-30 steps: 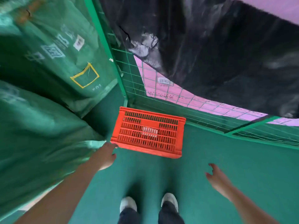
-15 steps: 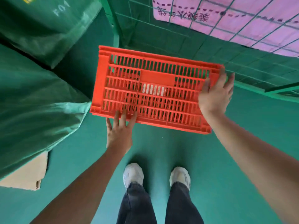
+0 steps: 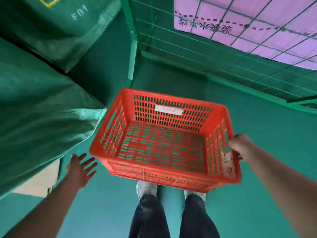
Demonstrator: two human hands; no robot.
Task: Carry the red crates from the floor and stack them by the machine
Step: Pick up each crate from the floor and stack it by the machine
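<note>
Single head-worn wide-angle view, facing steeply down and forward, close above the red crate (image 3: 163,146), shoes (image 3: 146,188) at the near edge, mesh fence (image 3: 188,54) far right
</note>
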